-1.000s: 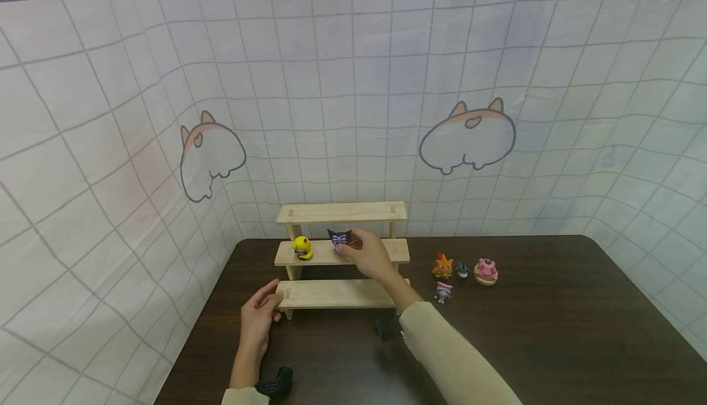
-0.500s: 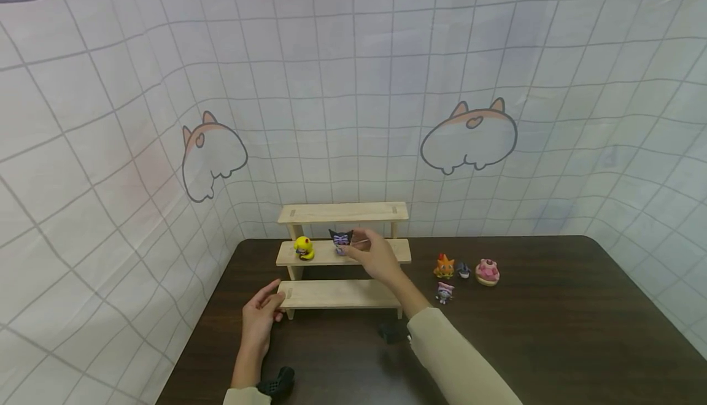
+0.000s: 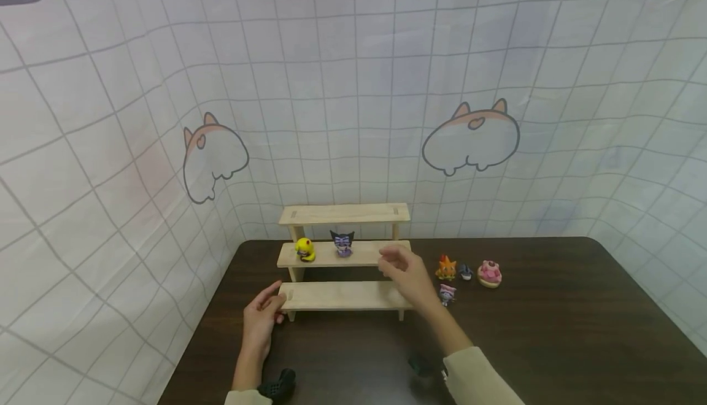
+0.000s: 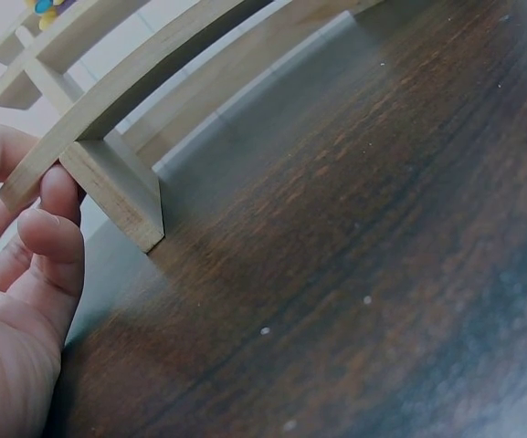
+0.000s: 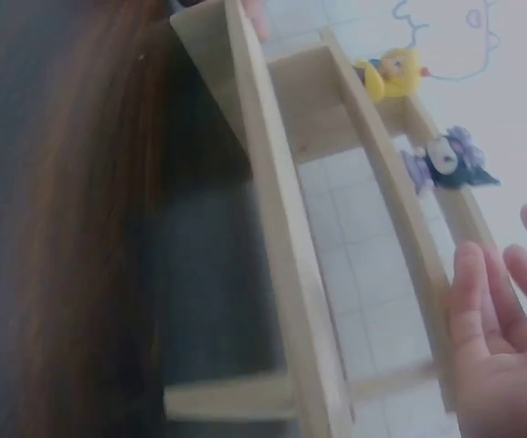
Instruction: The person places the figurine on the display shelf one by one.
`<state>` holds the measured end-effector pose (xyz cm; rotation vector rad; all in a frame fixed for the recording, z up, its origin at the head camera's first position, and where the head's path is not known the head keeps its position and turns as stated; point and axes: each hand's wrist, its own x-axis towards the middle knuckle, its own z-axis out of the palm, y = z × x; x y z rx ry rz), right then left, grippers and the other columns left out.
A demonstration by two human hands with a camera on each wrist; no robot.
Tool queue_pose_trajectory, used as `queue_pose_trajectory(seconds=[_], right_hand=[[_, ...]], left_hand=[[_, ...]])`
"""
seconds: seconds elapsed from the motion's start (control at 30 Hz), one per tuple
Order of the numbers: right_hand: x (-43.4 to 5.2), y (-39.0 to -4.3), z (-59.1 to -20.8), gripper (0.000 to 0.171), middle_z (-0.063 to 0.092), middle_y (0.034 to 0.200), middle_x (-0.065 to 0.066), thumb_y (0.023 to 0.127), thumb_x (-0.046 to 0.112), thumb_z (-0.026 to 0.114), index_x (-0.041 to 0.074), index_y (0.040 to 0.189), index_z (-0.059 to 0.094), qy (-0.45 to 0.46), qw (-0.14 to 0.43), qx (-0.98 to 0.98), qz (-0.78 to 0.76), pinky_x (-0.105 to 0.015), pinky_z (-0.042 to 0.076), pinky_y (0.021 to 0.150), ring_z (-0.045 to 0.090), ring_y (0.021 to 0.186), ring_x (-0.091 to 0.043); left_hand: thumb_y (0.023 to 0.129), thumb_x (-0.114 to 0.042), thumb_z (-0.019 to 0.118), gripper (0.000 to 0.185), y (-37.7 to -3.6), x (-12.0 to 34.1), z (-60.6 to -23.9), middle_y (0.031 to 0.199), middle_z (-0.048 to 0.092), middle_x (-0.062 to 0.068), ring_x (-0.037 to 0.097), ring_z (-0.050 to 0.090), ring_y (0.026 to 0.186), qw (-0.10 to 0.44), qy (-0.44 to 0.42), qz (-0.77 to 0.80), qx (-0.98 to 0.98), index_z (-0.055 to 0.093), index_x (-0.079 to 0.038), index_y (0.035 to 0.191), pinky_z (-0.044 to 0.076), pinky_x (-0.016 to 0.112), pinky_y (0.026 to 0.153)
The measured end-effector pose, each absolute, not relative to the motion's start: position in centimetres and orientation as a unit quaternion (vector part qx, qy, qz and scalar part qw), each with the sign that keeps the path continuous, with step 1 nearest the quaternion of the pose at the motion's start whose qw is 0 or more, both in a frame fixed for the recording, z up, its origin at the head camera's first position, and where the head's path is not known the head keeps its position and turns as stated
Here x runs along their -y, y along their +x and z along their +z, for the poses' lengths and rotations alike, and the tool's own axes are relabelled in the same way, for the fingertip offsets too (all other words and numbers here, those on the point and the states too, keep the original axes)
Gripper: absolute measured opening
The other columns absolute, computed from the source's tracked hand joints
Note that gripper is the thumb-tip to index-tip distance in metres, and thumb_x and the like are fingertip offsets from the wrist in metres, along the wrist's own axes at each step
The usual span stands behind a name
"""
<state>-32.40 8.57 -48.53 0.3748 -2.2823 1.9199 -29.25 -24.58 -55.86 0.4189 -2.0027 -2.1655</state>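
A three-step wooden shelf stands at the back of the dark table. On its middle step stand a yellow figure and a black-and-purple figure; the right wrist view shows the yellow figure and the black-and-purple figure too. My right hand hovers empty over the shelf's right end, fingers relaxed, apart from the black figure. My left hand pinches the left end of the lowest step, thumb on top and fingers underneath.
Right of the shelf on the table sit an orange figure, a small dark figure, a pink donut-like toy and a small purple-white figure. A gridded cloth backdrop encloses the table's back and sides.
My right hand let go of the black-and-purple figure on the middle step and drew back to the right and toward me. The left hand has stayed on the lowest step.
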Motion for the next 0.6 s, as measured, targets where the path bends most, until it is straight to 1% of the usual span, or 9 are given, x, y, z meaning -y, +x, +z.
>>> queue_pose_trajectory(seconds=[0.07,0.2,0.33,0.4,0.47,0.57,0.6], right_hand=[[-9.7,-31.7,-48.8,0.029,0.071,0.107,-0.017,0.096,0.018,0.072,0.002,0.121,0.069,0.128,0.059,0.754,0.642,-0.025,0.059,0.081,0.071,0.089,-0.013],[-12.1,-30.4,-49.3,0.028,0.071,0.109,-0.022,0.097,0.021,0.072,0.004,0.119,0.068,0.129,0.048,0.756,0.64,-0.027,0.059,0.082,0.071,0.091,-0.015],[-14.2,-29.4,-49.7,0.025,0.07,0.107,-0.022,0.098,0.019,0.07,0.003,0.117,0.068,0.128,0.064,0.763,0.631,-0.034,0.061,0.083,0.072,0.091,-0.023],[-15.2,-29.2,-49.9,0.026,0.07,0.106,-0.023,0.098,0.018,0.07,0.001,0.117,0.067,0.123,0.072,0.763,0.631,-0.036,0.062,0.082,0.072,0.089,-0.024],[-16.1,-29.0,-50.1,0.028,0.07,0.105,-0.023,0.099,0.018,0.069,-0.001,0.118,0.067,0.116,0.079,0.761,0.633,-0.036,0.062,0.082,0.072,0.088,-0.02],[-17.5,-28.9,-50.1,0.029,0.071,0.105,-0.019,0.099,0.021,0.069,-0.001,0.118,0.066,0.097,0.088,0.762,0.634,-0.031,0.061,0.081,0.071,0.087,-0.013],[-18.0,-28.9,-50.1,0.03,0.071,0.106,-0.018,0.099,0.021,0.069,-0.002,0.119,0.066,0.093,0.091,0.761,0.636,-0.031,0.061,0.081,0.071,0.087,-0.013]], left_hand=[[0.098,-0.011,0.067,0.043,-29.3,24.5,-55.9,0.079,0.069,-0.01,0.008,0.059,0.065,0.081,0.142,-0.724,0.67,0.062,-0.008,0.14,0.048,0.02,0.057],[0.098,-0.012,0.068,0.043,-29.3,24.5,-55.9,0.08,0.07,-0.011,0.007,0.059,0.065,0.082,0.143,-0.723,0.671,0.062,-0.008,0.141,0.048,0.02,0.057],[0.098,-0.012,0.067,0.043,-29.2,24.5,-55.8,0.08,0.07,-0.01,0.008,0.059,0.065,0.083,0.141,-0.721,0.673,0.061,-0.008,0.141,0.048,0.02,0.057],[0.098,-0.012,0.067,0.043,-29.2,24.5,-55.8,0.08,0.069,-0.01,0.008,0.059,0.065,0.083,0.141,-0.721,0.673,0.061,-0.008,0.141,0.048,0.02,0.056],[0.098,-0.012,0.067,0.043,-29.2,24.5,-55.8,0.079,0.069,-0.01,0.007,0.059,0.065,0.084,0.141,-0.72,0.674,0.061,-0.008,0.141,0.048,0.02,0.056],[0.099,-0.012,0.067,0.043,-29.2,24.5,-55.9,0.078,0.069,-0.01,0.007,0.059,0.065,0.085,0.139,-0.72,0.674,0.061,-0.008,0.141,0.048,0.019,0.056],[0.099,-0.012,0.067,0.043,-29.2,24.5,-55.9,0.078,0.069,-0.01,0.007,0.059,0.065,0.085,0.139,-0.721,0.674,0.061,-0.008,0.141,0.048,0.02,0.056]])
